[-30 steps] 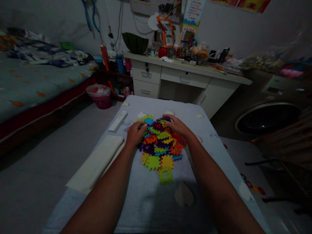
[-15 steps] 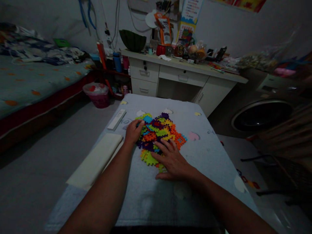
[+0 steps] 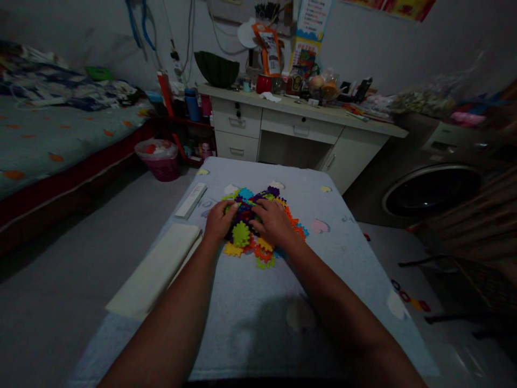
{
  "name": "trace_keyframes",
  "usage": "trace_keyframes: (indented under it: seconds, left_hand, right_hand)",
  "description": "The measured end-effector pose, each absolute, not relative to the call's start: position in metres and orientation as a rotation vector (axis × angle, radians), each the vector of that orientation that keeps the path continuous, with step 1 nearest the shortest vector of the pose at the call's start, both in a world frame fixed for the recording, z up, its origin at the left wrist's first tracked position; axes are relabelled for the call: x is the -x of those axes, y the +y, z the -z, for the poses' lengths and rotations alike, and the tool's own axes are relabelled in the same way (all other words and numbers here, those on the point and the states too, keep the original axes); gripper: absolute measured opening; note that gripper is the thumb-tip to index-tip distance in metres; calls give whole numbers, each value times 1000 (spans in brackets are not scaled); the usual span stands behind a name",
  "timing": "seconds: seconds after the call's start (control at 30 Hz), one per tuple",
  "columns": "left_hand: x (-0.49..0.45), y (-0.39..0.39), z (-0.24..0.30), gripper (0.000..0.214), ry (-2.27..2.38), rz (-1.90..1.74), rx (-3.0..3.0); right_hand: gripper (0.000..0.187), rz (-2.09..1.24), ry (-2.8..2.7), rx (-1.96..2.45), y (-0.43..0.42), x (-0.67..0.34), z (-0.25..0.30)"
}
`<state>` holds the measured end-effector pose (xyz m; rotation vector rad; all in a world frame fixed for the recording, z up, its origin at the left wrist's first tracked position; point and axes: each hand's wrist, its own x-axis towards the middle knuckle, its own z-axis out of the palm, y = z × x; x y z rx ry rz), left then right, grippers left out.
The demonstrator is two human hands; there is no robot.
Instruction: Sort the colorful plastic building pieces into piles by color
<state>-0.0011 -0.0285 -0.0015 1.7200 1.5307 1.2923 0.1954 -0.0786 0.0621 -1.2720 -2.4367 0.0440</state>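
Observation:
A loose heap of thin, toothed plastic puzzle pieces [image 3: 241, 235] in green, yellow, orange, purple, red and blue lies on the cloth-covered table [image 3: 323, 280]. At the heap's left edge, my left hand [image 3: 219, 218] rests with bent fingers, its thumb reaching over the pieces. My right hand [image 3: 274, 220] lies over the heap's right part, fingers bent and apart, touching the pieces. Between the two hands, some pieces are tilted and overlapping. The right hand covers part of the heap, and its undersides of the fingers are hidden.
Left of the heap lie a long white box [image 3: 191, 200] and a folded cream sheet [image 3: 161, 269]. Beyond the table stand a white desk [image 3: 301, 124] with clutter on top, a pink bin [image 3: 161, 164] and a washing machine [image 3: 428, 172]. A bed [image 3: 68, 126] is on the left.
My right hand has moved forward and left, from the heap's near side onto its middle. Pieces have shifted; green and yellow ones now show at the near left. My left hand stays nearly still.

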Motion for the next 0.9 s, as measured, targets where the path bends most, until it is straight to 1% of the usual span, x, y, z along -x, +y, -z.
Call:
trace_keyframes:
  seconds: [0.2, 0.3, 0.37, 0.47, 0.5, 0.53, 0.6, 0.67, 0.73, 0.9]
  left_hand:
    - [2, -27, 4, 39, 1542, -1274, -1800]
    - [1, -27, 3, 37, 1578, -1272, -1873]
    - [0, -27, 3, 36, 1610, -1279, -1911]
    - [-1, -28, 2, 35, 1638, -1271, -1933]
    - [-1, -28, 2, 35, 1642, -1263, -1937]
    - [-1, -28, 2, 34, 1646, -1254, -1941]
    - [-2, -28, 2, 35, 1653, -1238, -1952]
    - [-2, -29, 1, 35, 1651, -1222, -1967]
    - [-2, -29, 1, 37, 1642, -1212, -1978]
    - [-3, -30, -1, 41, 1643, -1210, -1967]
  right_hand:
    - [34, -195, -2146, 1375, -49, -231, -71]
    - [36, -254, -2049, 1455, -54, -267, -70]
    - [48, -313, -2067, 1541, -66, -290, -64]
    - [90, -413, -2159, 1626, -87, -311, -44]
    - [101, -445, -2187, 1627, -93, -313, -36]
    - [108, -475, -2207, 1620, -98, -312, -29]
    - [111, -516, -2218, 1600, -104, -304, -17]
    - [108, -512, -2188, 1584, -103, -291, -11]
    - [96, -478, -2136, 1525, -96, -280, -11]
    - [40, -422, -1978, 1303, -70, -265, -24]
